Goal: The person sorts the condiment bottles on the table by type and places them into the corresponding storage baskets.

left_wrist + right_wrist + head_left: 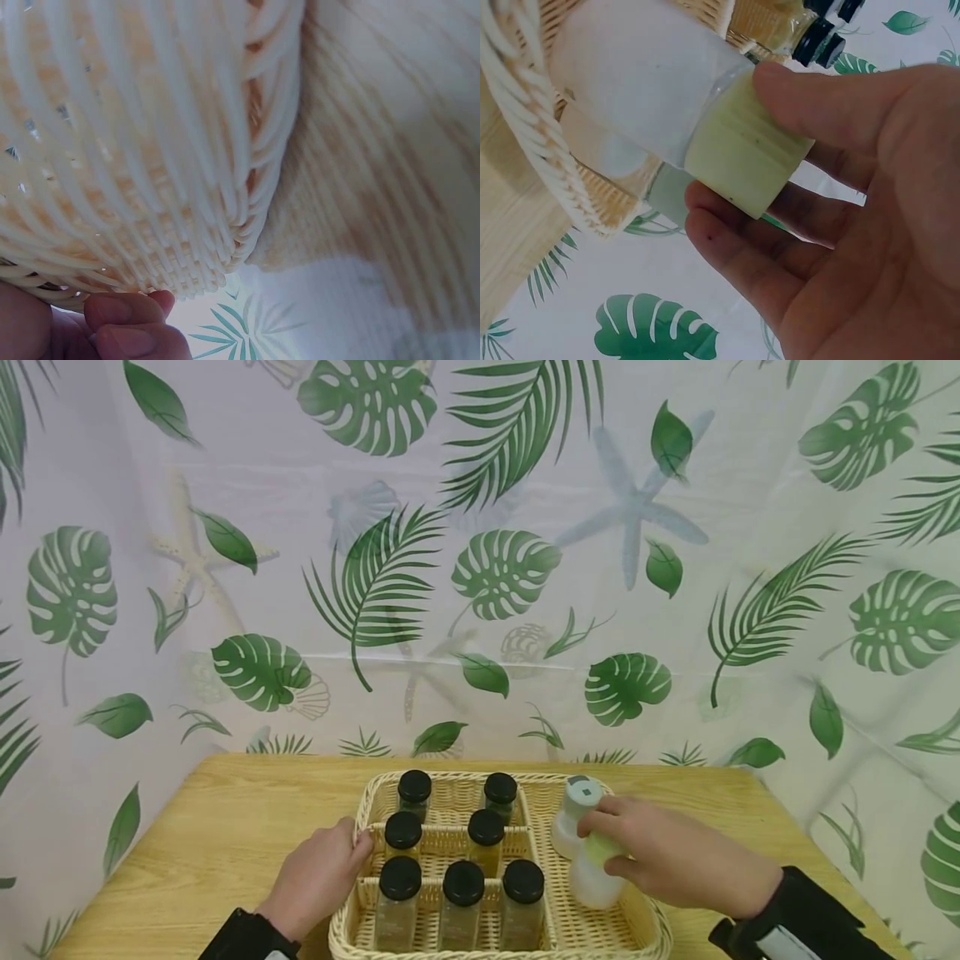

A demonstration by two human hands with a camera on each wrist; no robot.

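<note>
A wicker basket (550, 893) with compartments stands on the table. My left hand (318, 872) grips its left rim; in the left wrist view the fingertips (127, 337) curl at the woven edge. My right hand (667, 852) holds a white bottle (595, 883) by its yellow-green cap (742, 146), thumb on one side and fingers on the other. This bottle leans slightly in the right-hand compartment. Just behind it stands another whitish bottle (564, 835) with a pale grey-green cap (583, 791).
Several glass jars with black lids (463, 883) fill the basket's left compartments, in three rows split by woven dividers. The wooden table (225, 827) runs back to a white cloth (480, 710) printed with green leaves and starfish.
</note>
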